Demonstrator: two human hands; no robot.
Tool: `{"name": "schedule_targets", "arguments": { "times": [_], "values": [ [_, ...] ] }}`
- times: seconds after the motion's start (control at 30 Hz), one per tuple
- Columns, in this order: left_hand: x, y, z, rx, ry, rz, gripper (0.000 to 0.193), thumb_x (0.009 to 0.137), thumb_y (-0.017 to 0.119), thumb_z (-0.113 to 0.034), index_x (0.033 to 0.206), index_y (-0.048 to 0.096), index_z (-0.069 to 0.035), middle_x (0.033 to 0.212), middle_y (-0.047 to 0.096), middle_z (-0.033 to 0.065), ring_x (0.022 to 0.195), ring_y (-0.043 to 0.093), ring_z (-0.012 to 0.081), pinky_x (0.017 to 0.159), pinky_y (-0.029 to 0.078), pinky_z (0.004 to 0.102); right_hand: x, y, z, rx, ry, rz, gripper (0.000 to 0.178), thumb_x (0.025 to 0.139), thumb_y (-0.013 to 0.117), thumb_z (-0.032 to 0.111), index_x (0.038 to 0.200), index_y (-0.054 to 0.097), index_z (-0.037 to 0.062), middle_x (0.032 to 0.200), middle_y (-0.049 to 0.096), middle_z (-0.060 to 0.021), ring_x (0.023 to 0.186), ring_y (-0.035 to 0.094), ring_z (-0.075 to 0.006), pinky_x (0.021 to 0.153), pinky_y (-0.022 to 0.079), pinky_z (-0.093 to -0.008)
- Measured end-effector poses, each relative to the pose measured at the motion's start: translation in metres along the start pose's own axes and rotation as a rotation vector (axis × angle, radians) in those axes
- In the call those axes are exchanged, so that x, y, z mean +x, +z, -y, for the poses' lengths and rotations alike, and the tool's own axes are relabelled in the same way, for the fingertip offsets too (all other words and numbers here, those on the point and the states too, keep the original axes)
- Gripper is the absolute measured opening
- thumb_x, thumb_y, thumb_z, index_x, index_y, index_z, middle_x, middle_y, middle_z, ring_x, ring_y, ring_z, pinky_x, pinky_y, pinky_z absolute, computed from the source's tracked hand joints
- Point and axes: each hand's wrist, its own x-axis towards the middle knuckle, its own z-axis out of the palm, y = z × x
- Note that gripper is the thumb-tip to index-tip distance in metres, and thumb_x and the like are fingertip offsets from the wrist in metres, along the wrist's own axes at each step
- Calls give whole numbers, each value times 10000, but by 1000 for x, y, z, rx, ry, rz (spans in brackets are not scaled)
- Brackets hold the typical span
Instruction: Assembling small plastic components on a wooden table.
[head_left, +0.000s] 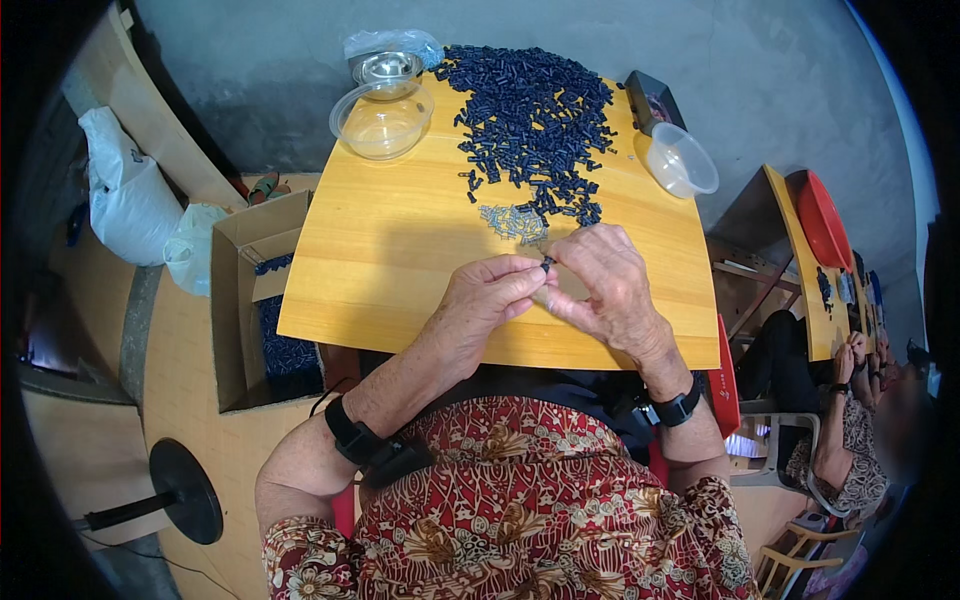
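My left hand [488, 292] pinches a small dark plastic part [546, 266] between thumb and forefinger, over the near half of the yellow wooden table [370, 260]. Closed in from the other side, my right hand [606, 288] has its curled fingers at the top of that part. Whatever those fingers grip is too small to make out. Just beyond my hands lies a small heap of clear or pale grey pieces [513, 223]. A wide pile of dark blue-black plastic parts [535, 110] spreads behind it to the table's far edge.
Clear plastic bowls [381, 125] [682, 162] stand at the far left and far right corners, with a dark tray [652, 102] beside the right one. A cardboard box [232, 330] of dark parts is at left. Another person [845, 440] sits at a table on the right.
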Motion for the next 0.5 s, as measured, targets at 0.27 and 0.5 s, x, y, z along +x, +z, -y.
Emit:
{"name": "schedule_targets", "arguments": {
  "times": [0.27, 0.5],
  "values": [
    [1, 1, 1, 23, 13, -20, 169, 902, 616, -195, 1034, 657, -98, 1016, 651, -7, 964, 582, 74, 833, 450, 220, -1, -8, -7, 288, 85, 19, 245, 742, 700, 127, 962, 651, 29, 853, 641, -98, 803, 597, -255, 750, 465, -370],
    [1, 4, 2, 51, 64, -31, 190, 893, 624, -162, 1051, 645, -59, 1014, 656, 30, 975, 607, 103, 833, 458, 220, -1, -3, -5, 401, 159, -16, 142, 780, 643, 67, 912, 653, 14, 821, 639, -118, 775, 600, -268, 721, 473, -359]
  ]
}}
